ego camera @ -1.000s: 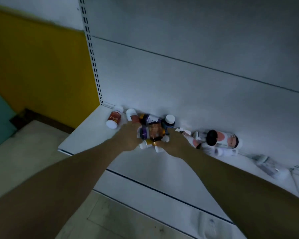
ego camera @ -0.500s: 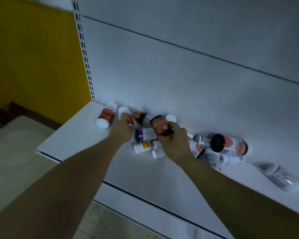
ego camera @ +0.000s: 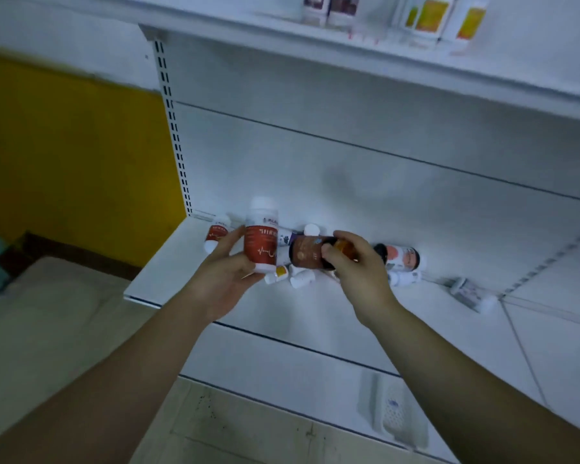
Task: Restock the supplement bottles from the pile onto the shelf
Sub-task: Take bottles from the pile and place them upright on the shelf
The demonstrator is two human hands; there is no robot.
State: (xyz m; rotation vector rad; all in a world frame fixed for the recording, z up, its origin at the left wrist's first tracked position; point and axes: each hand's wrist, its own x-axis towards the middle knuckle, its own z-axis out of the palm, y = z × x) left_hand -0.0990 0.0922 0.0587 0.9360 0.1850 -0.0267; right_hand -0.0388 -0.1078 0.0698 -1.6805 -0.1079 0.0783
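At centre frame, a white bottle with a red label [ego camera: 261, 239] is held upright in the left hand [ego camera: 226, 279], fingers curled around its lower half. Just to its right, an amber bottle [ego camera: 310, 254] is gripped sideways by the right hand [ego camera: 355, 272], fingers wrapped over it. The pile [ego camera: 399, 262] of fallen bottles is seen behind both hands on the lower shelf [ego camera: 168, 266]. The stocked upper shelf [ego camera: 382, 58] runs across the top. The low grip could let the white bottle tip while being raised.

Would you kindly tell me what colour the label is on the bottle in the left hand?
Red, on a white bottle, seen in the head view.
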